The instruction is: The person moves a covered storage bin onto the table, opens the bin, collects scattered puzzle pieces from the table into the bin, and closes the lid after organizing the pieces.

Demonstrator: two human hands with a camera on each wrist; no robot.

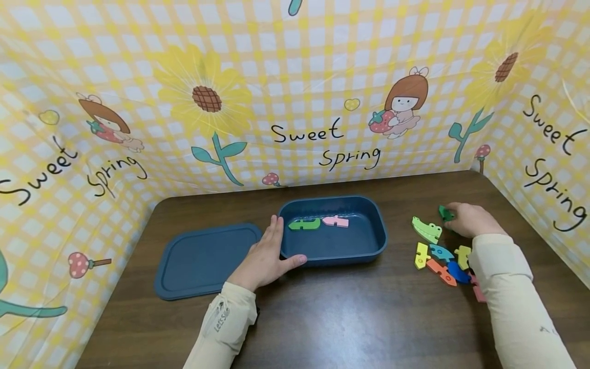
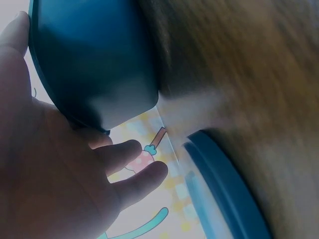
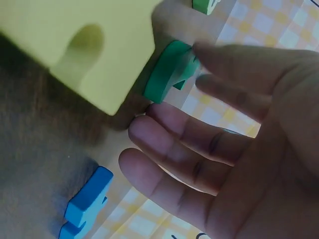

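Note:
My left hand [image 1: 265,259] rests against the left end of a dark blue box [image 1: 334,259], its fingers straight and its thumb by the front rim. In the left wrist view the box wall [image 2: 99,59] rises beside the palm. Inside the box lie a green piece [image 1: 304,224] and a pink piece [image 1: 336,221]. At the right, my right hand [image 1: 475,219] pinches one end of a dark green toy piece [image 1: 445,213] between thumb and forefinger. The right wrist view shows this green piece [image 3: 167,72] at the thumb tip, the other fingers loosely bent below.
A light green crocodile piece [image 1: 426,230] lies left of the right hand. Nearer me are yellow [image 1: 421,255], light blue [image 1: 441,252], orange [image 1: 441,272] and blue [image 1: 458,272] pieces, partly under the right sleeve. The flat blue lid [image 1: 207,261] lies left of the box.

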